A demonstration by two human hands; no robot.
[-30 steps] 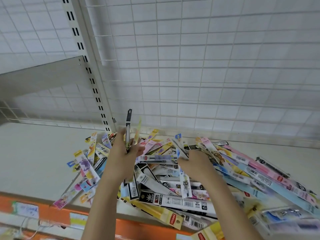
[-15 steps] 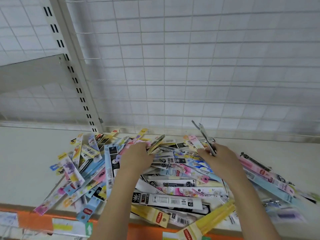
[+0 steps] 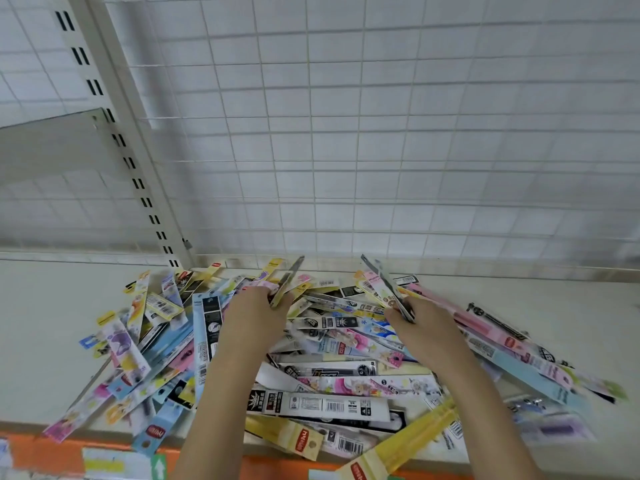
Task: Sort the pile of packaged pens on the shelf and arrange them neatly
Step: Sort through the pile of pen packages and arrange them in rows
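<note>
Fingers [image 3: 258, 294] of the left hand [image 3: 254, 317] curled round a thin dark pen packet [image 3: 286, 282], held edge-on and tilted up toward the wire-grid back panel [image 3: 381, 133]. Left of this hand, on the cream shelf [image 3: 45, 327]: a fan of colourful pen packets, among them a purple-printed packet [image 3: 119, 342] and a long light-blue packet [image 3: 204, 344] just beside the left forearm. Behind them, the slotted upright post [image 3: 114, 133].

Between the two forearms, the middle of the pile of packaged pens [image 3: 329, 358], with a white-and-black barcoded packet [image 3: 318, 403] lying across and a yellow packet [image 3: 284, 436] at the orange shelf edge [image 3: 38, 452].

Right hand [image 3: 424, 327] closed on another thin packet [image 3: 388, 287], also edge-on, slanting up and to the left. Further right, long pink packets [image 3: 460, 313] and pale-blue ones lying slantwise on the shelf, touching each other. At the lower right, a translucent yellow packet [image 3: 412, 441] sticking out over the shelf edge. Far right corner blurred.
</note>
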